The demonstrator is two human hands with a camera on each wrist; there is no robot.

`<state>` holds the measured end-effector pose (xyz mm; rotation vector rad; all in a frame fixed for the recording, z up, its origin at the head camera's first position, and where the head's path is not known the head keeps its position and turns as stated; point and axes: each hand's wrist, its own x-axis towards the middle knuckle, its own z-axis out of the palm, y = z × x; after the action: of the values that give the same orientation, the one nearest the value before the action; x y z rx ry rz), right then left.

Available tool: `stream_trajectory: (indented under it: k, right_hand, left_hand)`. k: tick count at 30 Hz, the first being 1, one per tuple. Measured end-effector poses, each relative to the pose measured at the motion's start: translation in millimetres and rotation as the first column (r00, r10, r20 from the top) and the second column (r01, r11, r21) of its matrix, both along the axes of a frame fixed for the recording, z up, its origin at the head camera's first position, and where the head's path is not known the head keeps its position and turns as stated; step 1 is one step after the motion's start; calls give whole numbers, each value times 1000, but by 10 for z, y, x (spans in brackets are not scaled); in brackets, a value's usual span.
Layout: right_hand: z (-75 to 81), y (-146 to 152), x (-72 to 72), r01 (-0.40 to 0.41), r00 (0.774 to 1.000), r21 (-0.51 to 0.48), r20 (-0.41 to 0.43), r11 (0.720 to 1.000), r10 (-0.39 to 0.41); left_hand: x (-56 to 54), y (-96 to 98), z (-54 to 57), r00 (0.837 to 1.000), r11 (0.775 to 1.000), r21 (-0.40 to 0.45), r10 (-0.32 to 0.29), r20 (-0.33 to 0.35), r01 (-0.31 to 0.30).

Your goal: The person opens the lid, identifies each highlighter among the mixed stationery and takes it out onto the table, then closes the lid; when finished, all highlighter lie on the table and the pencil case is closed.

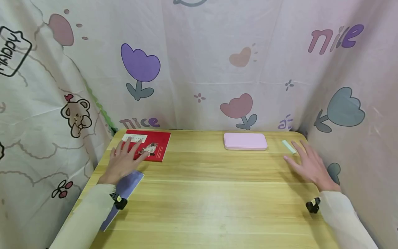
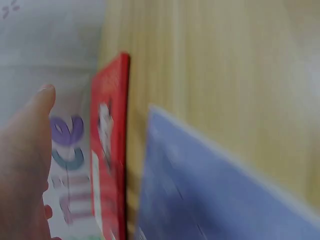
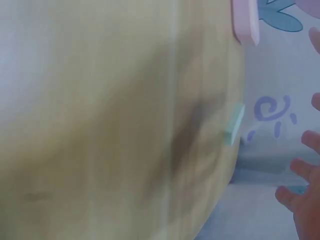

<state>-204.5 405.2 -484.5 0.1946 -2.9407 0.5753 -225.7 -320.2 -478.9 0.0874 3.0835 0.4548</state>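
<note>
My left hand [image 1: 121, 162], fingers spread, hovers over the near left part of a red book [image 1: 160, 145] with a white label and a small picture on its cover. Under that wrist and forearm lies a blue-purple book [image 1: 129, 185], partly hidden by the sleeve. In the left wrist view the red book [image 2: 107, 130] and the blue book [image 2: 200, 185] are blurred. My right hand [image 1: 308, 164] is spread above the right side of the table, its fingertips close to a pale green stick-shaped block [image 1: 289, 147]. Neither hand grips anything.
A pink pencil case [image 1: 245, 141] lies at the back of the wooden table [image 1: 202, 200], left of the green block. Printed cloth [image 1: 192, 69] hangs behind the table and along both sides. The table's back corners are rounded.
</note>
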Motion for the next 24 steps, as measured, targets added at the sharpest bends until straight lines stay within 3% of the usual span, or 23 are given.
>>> stream_trajectory:
  k: [8, 14, 24]
  right_hand:
    - [86, -197, -236, -57, 995, -56, -90, 997, 52]
    - [63, -360, -416, -76, 996, -158, -53, 985, 68]
    - [-29, -554, -676, -69, 998, -203, -7, 977, 69]
  left_hand:
    - [-292, 636, 75, 997, 996, 48, -73, -24, 74]
    - [-463, 1153, 62, 987, 985, 71, -152, -46, 155]
    - [-684, 1922, 69, 970, 959, 151, -238, -40, 242]
